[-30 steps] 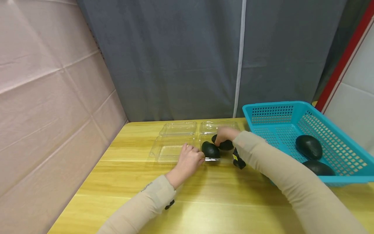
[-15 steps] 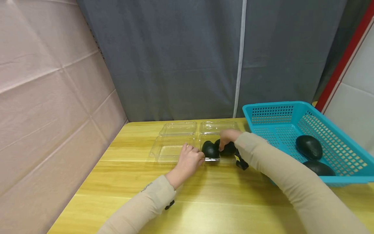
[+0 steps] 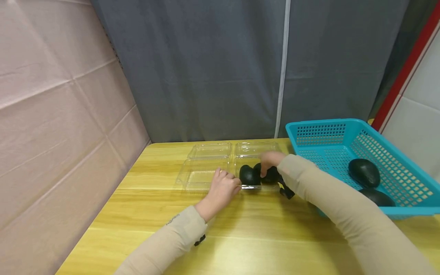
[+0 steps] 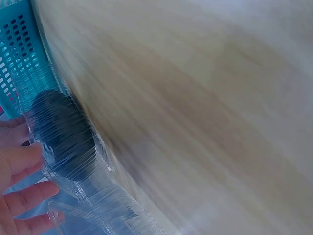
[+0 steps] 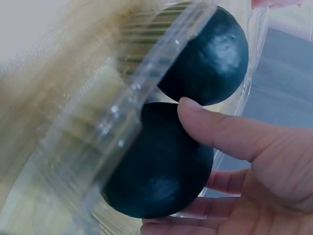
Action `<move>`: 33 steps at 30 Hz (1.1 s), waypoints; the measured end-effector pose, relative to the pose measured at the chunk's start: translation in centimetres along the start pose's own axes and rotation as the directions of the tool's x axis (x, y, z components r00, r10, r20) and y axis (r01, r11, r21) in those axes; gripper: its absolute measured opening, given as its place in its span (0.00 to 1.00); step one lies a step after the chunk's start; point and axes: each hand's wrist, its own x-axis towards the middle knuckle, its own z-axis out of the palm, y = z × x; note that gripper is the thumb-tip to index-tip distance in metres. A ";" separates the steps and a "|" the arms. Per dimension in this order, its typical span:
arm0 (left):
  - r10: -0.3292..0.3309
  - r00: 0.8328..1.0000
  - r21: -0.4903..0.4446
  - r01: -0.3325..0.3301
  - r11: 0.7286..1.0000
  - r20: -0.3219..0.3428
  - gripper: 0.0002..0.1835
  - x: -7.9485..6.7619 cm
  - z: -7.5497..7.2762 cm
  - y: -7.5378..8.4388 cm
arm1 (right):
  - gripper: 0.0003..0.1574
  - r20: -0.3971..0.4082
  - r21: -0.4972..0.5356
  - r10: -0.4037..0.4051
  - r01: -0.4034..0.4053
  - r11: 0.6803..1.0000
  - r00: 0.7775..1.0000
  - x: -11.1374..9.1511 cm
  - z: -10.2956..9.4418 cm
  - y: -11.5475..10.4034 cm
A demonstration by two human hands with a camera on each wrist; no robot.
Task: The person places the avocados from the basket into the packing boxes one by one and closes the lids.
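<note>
Two dark green avocados lie side by side in a clear plastic clamshell container [image 3: 253,187] with its lid laid back. My right hand [image 3: 270,162] reaches in from above and grips the right avocado [image 5: 164,166], thumb on its near side and fingers behind it. The left avocado [image 3: 249,175] sits against it; in the right wrist view this other avocado [image 5: 215,58] is partly behind the plastic wall. My left hand [image 3: 222,187] holds the container's near left rim, its fingertips [image 4: 46,188] at the plastic edge. Through the wall, the left wrist view shows a dark avocado [image 4: 63,134].
A second clear clamshell container [image 3: 199,175] stands open on the left, touching or nearly touching the first. At right, a turquoise basket [image 3: 323,152] holds two more avocados [image 3: 364,173]. A grey curtain [image 3: 206,76] hangs behind the wooden table [image 3: 144,198].
My right hand has shifted slightly to the right and settled its avocado lower in the container. The left avocado has turned and edged right. My left hand stays at the rim.
</note>
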 end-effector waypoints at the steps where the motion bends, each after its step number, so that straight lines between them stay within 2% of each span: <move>1: -0.001 1.000 0.001 0.001 1.000 0.007 0.03 0.0 0.0 0.0 | 0.55 0.035 0.002 0.005 -0.005 1.000 0.999 -0.1 -0.4 0.0; 2: -0.001 1.000 0.004 0.001 1.000 0.013 0.03 0.0 -0.1 0.0 | 0.55 0.041 -0.018 -0.002 0.003 1.000 0.999 0.1 -0.4 0.2; 3: -0.003 1.000 0.005 0.003 1.000 0.018 0.04 0.0 -0.1 0.0 | 0.54 0.054 -0.025 0.002 -0.001 1.000 0.999 1.9 0.1 1.3; 4: -0.004 1.000 0.008 0.004 1.000 0.023 0.04 0.0 -0.2 0.0 | 0.51 0.028 -0.043 0.002 -0.001 0.999 1.000 2.8 0.6 2.0; 7: -0.006 0.999 0.015 0.005 1.000 0.033 0.04 0.0 -0.3 0.0 | 0.42 0.017 -0.041 0.040 -0.040 0.998 0.999 6.0 1.7 3.9; 8: -0.006 0.999 0.018 0.006 1.000 0.035 0.04 0.0 -0.3 0.0 | 0.41 -0.017 -0.043 0.040 -0.041 0.998 0.999 7.7 2.6 5.0; 9: -0.007 0.999 0.019 0.006 1.000 0.038 0.04 0.0 -0.2 -0.1 | 0.41 -0.027 -0.035 0.047 -0.048 0.998 0.999 9.4 3.3 6.1; 12: -0.011 0.999 0.021 0.010 1.000 0.048 0.04 -0.1 -0.3 -0.1 | 0.50 -0.046 -0.025 0.044 -0.046 0.999 0.998 14.6 5.3 9.2; 14: -0.013 0.999 0.023 0.012 1.000 0.052 0.04 0.0 -0.3 0.0 | 0.53 -0.056 -0.004 0.039 -0.039 0.999 0.998 15.8 5.6 10.2; 15: -0.014 0.998 0.024 0.013 1.000 0.055 0.04 0.0 -0.3 0.0 | 0.52 -0.046 0.013 0.044 -0.043 0.999 0.998 15.4 5.2 10.1; 17: -0.014 0.998 0.025 0.012 1.000 0.055 0.04 0.0 -0.2 0.0 | 0.48 -0.012 0.083 0.080 -0.079 0.993 0.997 12.5 3.3 8.9; 18: -0.013 0.999 0.026 0.011 1.000 0.053 0.05 0.0 -0.2 0.0 | 0.44 -0.001 0.121 0.098 -0.097 0.988 0.995 9.8 1.7 7.8; 20: -0.010 0.999 0.022 0.010 1.000 0.042 0.04 0.0 -0.2 0.0 | 0.39 0.025 0.201 0.136 -0.138 0.970 0.990 2.9 -2.3 4.8; 22: -0.008 1.000 0.012 0.007 1.000 0.024 0.03 0.0 -0.1 -0.1 | 0.39 0.026 0.258 0.162 -0.163 0.952 0.987 -4.4 -6.3 1.7; 24: -0.009 1.000 0.001 0.009 1.000 0.012 0.03 0.0 -0.1 -0.1 | 0.41 0.007 0.301 0.163 -0.157 0.941 0.987 -10.4 -9.5 -0.5; 25: -0.010 1.000 -0.005 0.010 1.000 0.010 0.03 0.0 -0.1 -0.1 | 0.41 -0.001 0.316 0.168 -0.159 0.935 0.986 -12.8 -10.8 -1.1; 28: -0.015 1.000 -0.010 0.015 1.000 0.016 0.02 -0.1 0.0 -0.1 | 0.38 -0.032 0.328 0.201 -0.179 0.928 0.979 -16.7 -13.0 -1.1; 31: -0.017 1.000 -0.001 0.017 1.000 0.022 0.03 -0.1 0.1 -0.1 | 0.31 -0.077 0.327 0.232 -0.195 0.925 0.970 -18.3 -13.9 0.9; 33: -0.015 1.000 0.003 0.015 1.000 0.017 0.03 -0.1 0.2 -0.1 | 0.31 -0.086 0.347 0.254 -0.211 0.914 0.963 -19.3 -14.3 2.5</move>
